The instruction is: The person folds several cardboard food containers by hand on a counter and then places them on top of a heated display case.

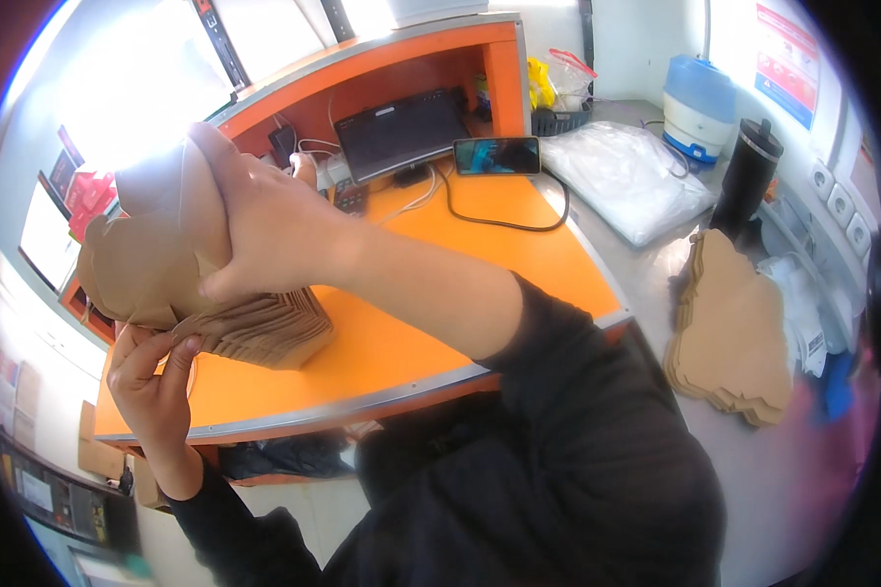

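The brown paper carton (132, 264) is up and left of the nested stack (274, 333). Your right hand (279, 210) grips it, fingers spread wide; your left hand's (152, 377) fingers appear to pinch its lower edge. Squeezing hard could crease it; tugging sideways could topple the stack across the table (504, 264) beneath.

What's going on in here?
A person is handling a creased brown cardboard piece with both bare hands: the right hand grips it from above, while the left hand pinches at its lower edge. Close by, a stack of nested brown cardboard pieces sits on the orange desk. Over to the right, a pile of flat cardboard blanks lies on a grey surface, and a phone leans near the monitor.
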`<action>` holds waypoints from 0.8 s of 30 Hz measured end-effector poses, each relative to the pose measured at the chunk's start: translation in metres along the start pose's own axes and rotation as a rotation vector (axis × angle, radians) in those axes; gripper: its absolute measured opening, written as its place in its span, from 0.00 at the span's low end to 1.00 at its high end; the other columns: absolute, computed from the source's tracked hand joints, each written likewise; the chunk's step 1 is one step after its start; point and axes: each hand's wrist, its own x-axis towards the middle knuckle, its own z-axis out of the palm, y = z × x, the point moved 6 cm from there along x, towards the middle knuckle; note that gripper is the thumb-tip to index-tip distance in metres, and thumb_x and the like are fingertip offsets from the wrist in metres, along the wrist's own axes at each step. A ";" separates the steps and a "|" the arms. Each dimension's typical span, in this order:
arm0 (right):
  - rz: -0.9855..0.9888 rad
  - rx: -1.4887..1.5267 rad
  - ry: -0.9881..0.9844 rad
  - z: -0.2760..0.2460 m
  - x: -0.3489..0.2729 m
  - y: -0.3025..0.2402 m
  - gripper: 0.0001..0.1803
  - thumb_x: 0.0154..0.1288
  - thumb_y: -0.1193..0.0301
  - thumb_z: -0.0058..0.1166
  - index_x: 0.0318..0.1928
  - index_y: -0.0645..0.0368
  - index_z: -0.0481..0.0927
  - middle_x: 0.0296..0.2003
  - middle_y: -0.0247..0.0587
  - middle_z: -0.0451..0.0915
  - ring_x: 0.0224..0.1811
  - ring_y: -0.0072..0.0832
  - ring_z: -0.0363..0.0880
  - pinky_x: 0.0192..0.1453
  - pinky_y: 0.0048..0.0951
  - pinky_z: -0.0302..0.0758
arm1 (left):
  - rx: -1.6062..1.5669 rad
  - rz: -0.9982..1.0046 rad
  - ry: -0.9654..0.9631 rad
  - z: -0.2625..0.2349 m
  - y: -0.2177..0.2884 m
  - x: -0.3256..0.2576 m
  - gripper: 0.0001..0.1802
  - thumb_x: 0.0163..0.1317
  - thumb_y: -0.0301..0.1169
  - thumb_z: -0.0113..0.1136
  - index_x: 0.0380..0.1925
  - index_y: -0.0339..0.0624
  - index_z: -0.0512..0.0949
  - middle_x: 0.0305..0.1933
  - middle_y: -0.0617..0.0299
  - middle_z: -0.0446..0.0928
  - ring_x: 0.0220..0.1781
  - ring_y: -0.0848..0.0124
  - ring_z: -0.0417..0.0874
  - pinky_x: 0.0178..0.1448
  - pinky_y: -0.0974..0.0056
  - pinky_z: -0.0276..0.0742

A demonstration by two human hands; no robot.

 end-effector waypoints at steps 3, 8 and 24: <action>-0.054 0.032 0.005 0.000 0.002 0.001 0.58 0.28 0.60 0.65 0.61 0.54 0.42 0.50 0.52 0.67 0.55 0.46 0.64 0.57 0.60 0.50 | 0.033 -0.056 0.027 -0.003 -0.003 -0.001 0.08 0.42 0.25 0.65 0.23 0.32 0.78 0.20 0.63 0.65 0.25 0.71 0.66 0.31 0.69 0.61; -0.074 0.009 -0.224 -0.007 0.003 -0.001 0.55 0.26 0.64 0.66 0.59 0.55 0.50 0.49 0.52 0.67 0.55 0.43 0.65 0.58 0.49 0.58 | 0.265 0.113 0.047 0.000 0.006 0.006 0.08 0.43 0.29 0.65 0.20 0.36 0.78 0.20 0.64 0.63 0.27 0.69 0.65 0.37 0.66 0.63; -0.152 0.421 -0.195 0.018 0.050 0.038 0.44 0.35 0.53 0.67 0.52 0.61 0.63 0.46 0.45 0.70 0.49 0.32 0.69 0.54 0.29 0.65 | -0.886 -0.181 0.029 0.027 -0.091 0.062 0.40 0.41 0.32 0.59 0.58 0.45 0.54 0.56 0.55 0.59 0.61 0.62 0.58 0.62 0.60 0.56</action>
